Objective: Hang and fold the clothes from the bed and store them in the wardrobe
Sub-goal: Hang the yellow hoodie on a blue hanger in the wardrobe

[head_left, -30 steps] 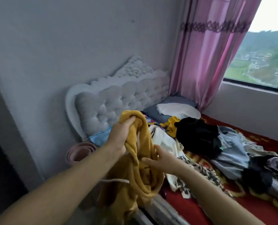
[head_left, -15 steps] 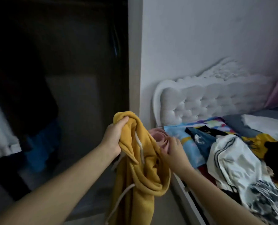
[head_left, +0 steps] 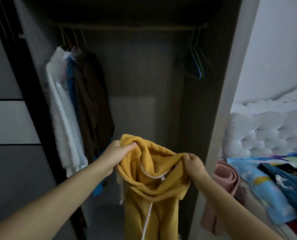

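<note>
Head view: facing the open dark wardrobe (head_left: pixel 218 118), mustard-yellow fleece hoodie (head_left: pixel 154 184) held up in front of it, not hung yet. Left hand (head_left: pixel 117 155) clenched round the hood edge, right hand (head_left: pixel 193 162) pinching the other side. A few garments already on the rail (head_left: pixel 127 28), spare wire hangers (head_left: pixel 197 66) waiting. More clothes on the bed (head_left: pixel 265 179), so probably early days.
</note>
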Available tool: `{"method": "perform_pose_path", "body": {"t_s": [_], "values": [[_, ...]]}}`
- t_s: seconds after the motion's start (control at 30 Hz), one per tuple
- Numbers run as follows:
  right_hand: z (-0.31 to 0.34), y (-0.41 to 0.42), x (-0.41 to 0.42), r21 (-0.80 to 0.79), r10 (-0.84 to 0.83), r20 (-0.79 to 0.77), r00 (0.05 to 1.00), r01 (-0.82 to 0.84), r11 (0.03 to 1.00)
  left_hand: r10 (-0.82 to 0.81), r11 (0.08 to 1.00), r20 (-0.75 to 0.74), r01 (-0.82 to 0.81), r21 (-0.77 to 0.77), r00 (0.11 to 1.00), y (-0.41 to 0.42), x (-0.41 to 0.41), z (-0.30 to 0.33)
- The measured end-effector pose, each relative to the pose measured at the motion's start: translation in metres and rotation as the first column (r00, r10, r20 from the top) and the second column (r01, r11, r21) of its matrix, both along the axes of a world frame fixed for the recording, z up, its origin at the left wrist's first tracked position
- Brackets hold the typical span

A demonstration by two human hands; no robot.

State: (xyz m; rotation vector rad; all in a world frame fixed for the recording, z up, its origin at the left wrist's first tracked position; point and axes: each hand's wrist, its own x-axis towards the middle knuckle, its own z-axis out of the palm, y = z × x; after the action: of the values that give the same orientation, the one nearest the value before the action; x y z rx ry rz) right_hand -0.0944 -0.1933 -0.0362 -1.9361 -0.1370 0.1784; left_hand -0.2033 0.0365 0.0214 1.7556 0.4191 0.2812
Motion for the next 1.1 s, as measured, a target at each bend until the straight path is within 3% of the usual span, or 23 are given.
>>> {"method": "perform_pose_path", "body": {"t_s": [0.07, 0.13, 0.23, 0.3, 0.37, 0.4, 0.47, 0.57, 0.67, 0.73, 0.8, 0.83, 0.9, 0.97, 1.0, 1.03, 1.1], "values": [[0.032, 0.015, 0.012, 0.123, -0.058, 0.06, 0.997, 0.05, 0.991, 0.034, 0.99, -0.031, -0.029, 0.14, 0.999, 0.047, 0.002, -0.006], [0.064, 0.026, 0.018, 0.137, -0.054, 0.169, 0.984, 0.031, 0.99, 0.045, 0.957, -0.124, -0.008, 0.289, 0.991, 0.082, 0.01, -0.013], [0.103, 0.047, 0.024, 0.071, 0.021, 0.307, 0.951, -0.045, 0.996, 0.075, 0.788, -0.272, 0.11, 0.605, 0.959, 0.109, 0.03, -0.017], [0.119, 0.06, 0.028, 0.061, 0.063, 0.356, 0.933, -0.09, 0.994, -0.008, 0.729, -0.313, 0.22, 0.649, 0.95, 0.108, 0.046, -0.023], [0.133, 0.075, 0.042, 0.062, 0.078, 0.394, 0.916, -0.111, 0.992, -0.215, 0.783, -0.327, 0.363, 0.506, 0.92, 0.098, 0.071, -0.033], [0.14, 0.081, 0.051, 0.062, 0.08, 0.407, 0.91, -0.114, 0.992, -0.276, 0.86, -0.336, 0.387, 0.332, 0.9, 0.092, 0.082, -0.038], [0.153, 0.089, 0.073, 0.021, 0.101, 0.421, 0.902, -0.121, 0.992, -0.25, 0.968, -0.316, 0.236, -0.084, 0.915, 0.086, 0.104, -0.037], [0.167, 0.092, 0.122, -0.192, 0.182, 0.403, 0.897, -0.112, 0.975, -0.082, 0.865, -0.16, -0.009, -0.501, 0.984, 0.092, 0.144, -0.012], [0.172, 0.095, 0.178, -0.494, 0.248, 0.312, 0.917, -0.067, 0.867, 0.032, 0.825, -0.079, -0.072, -0.561, 0.996, 0.099, 0.189, 0.036], [0.173, 0.097, 0.21, -0.668, 0.257, 0.182, 0.949, -0.073, 0.74, 0.031, 0.829, -0.014, -0.033, -0.559, 0.999, 0.098, 0.216, 0.066], [0.184, 0.101, 0.236, -0.771, 0.257, 0.031, 0.966, -0.14, 0.621, 0.054, 0.831, 0.056, -0.014, -0.557, 0.997, 0.096, 0.244, 0.091], [0.192, 0.103, 0.247, -0.783, 0.249, 0.04, 0.968, -0.125, 0.609, 0.07, 0.833, 0.089, -0.009, -0.554, 0.994, 0.093, 0.257, 0.101], [0.219, 0.107, 0.272, -0.706, 0.216, 0.364, 0.906, 0.116, 0.699, 0.083, 0.826, 0.138, 0.009, -0.564, 0.987, 0.087, 0.276, 0.117], [0.256, 0.112, 0.292, -0.422, 0.084, 0.78, 0.62, 0.422, 0.803, 0.084, 0.815, 0.156, 0.023, -0.579, 0.984, 0.086, 0.293, 0.122], [0.275, 0.114, 0.3, -0.31, 0.035, 0.878, 0.478, 0.511, 0.802, 0.078, 0.814, 0.148, 0.023, -0.58, 0.986, 0.088, 0.3, 0.121], [0.292, 0.114, 0.306, -0.28, 0.02, 0.912, 0.409, 0.589, 0.758, 0.068, 0.816, 0.138, 0.024, -0.578, 0.988, 0.09, 0.306, 0.12], [0.313, 0.111, 0.319, -0.394, 0.035, 0.879, 0.476, 0.684, 0.614, 0.066, 0.822, 0.124, 0.016, -0.569, 0.99, 0.098, 0.312, 0.119]]}}
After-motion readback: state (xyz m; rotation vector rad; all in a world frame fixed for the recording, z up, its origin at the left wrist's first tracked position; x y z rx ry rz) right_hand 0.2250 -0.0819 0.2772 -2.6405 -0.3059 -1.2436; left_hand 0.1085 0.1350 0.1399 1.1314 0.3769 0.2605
